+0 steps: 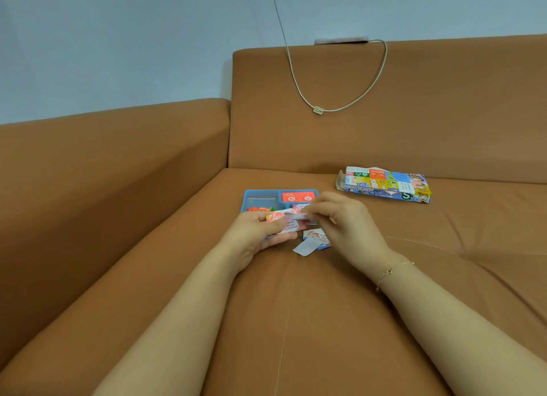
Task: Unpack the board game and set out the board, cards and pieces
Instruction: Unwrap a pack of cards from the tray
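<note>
Two hands over sofa (296,321) | paper-money stack (285,225) gripped by left hand (260,232) | top note pinched by right hand (340,218) | blue tray (251,198) just behind | game box (387,185) apart, right

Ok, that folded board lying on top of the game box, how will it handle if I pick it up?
The folded board looks thin and creased, so probably light and floppy, apt to unfold when lifted. It lies loose on the game box, so it may slide off.

Counted on the sofa seat: two hands, one tray, one box.

One blue tray (260,194) beyond the hands holds one red card deck (297,197); two loose cards (313,241) lie beneath the right hand (340,218); one game box (387,185) sits right of it; the left hand (254,232) holds one small stack of notes (285,221).
</note>
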Tool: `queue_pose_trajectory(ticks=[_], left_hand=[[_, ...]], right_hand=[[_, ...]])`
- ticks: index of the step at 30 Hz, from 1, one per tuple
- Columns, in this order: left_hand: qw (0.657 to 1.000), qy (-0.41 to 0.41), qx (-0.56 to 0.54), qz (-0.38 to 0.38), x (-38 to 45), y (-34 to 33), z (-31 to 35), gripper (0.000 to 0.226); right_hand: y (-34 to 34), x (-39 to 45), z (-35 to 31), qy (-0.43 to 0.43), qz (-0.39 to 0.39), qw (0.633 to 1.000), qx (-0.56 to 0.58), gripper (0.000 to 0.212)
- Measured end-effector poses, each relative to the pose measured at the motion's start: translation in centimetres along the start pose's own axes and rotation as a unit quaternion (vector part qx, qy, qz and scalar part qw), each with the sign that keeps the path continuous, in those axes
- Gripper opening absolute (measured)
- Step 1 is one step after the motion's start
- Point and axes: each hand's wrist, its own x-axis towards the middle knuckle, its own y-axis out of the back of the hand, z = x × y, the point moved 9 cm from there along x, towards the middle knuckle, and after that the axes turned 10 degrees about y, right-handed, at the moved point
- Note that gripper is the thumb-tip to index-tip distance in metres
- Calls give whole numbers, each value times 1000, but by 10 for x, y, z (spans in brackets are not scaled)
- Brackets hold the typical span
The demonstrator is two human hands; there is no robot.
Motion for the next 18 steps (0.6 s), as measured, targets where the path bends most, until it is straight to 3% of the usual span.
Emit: queue_pose_trajectory(ticks=[3,7,18], left_hand=[[999,18,-38,-1,0,2,-1,9],[999,33,-33,2,0,1,-3,20],[999,24,3,-21,-1,-3,-2,28]], right_hand=[[-13,-4,-4,29,-78,996,-33,21],[-17,-6,-3,44,-107,992,-43,24],[-16,-4,-11,75,-96,989,-80,20]])
